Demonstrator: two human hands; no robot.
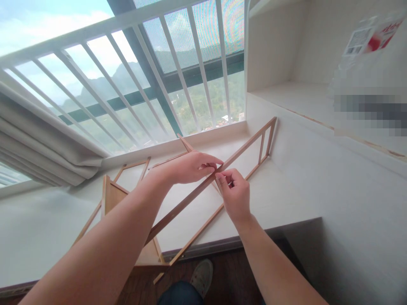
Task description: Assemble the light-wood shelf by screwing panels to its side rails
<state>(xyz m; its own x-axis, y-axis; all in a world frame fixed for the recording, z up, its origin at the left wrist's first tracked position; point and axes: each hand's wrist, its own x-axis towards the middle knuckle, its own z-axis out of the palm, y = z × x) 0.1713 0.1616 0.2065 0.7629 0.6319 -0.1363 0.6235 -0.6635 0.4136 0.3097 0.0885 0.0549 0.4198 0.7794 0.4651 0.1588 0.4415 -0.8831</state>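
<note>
A brown wooden frame (187, 202) with slim rails and crossbars stands tilted on the white ledge. My left hand (193, 167) is at its upper long rail, near the middle, with the index finger stretched onto the wood and the thumb tucked below. Just on the near side of the same rail is my right hand (235, 190), its thumb and fingers pinched together. Whatever lies in that pinch is too small or hidden to make out. Close to both hands, a crossing wooden bar (185, 143) passes behind the rail. A wooden panel (116, 197) belongs to the left part, partly covered by my left forearm.
White railings (193, 63) and a window line the far side. A grey curtain (41, 140) hangs at left. To the right, a white shelf (295, 95) holds a clear plastic package (365, 46). Below the ledge edge are a dark floor and my shoe (202, 275).
</note>
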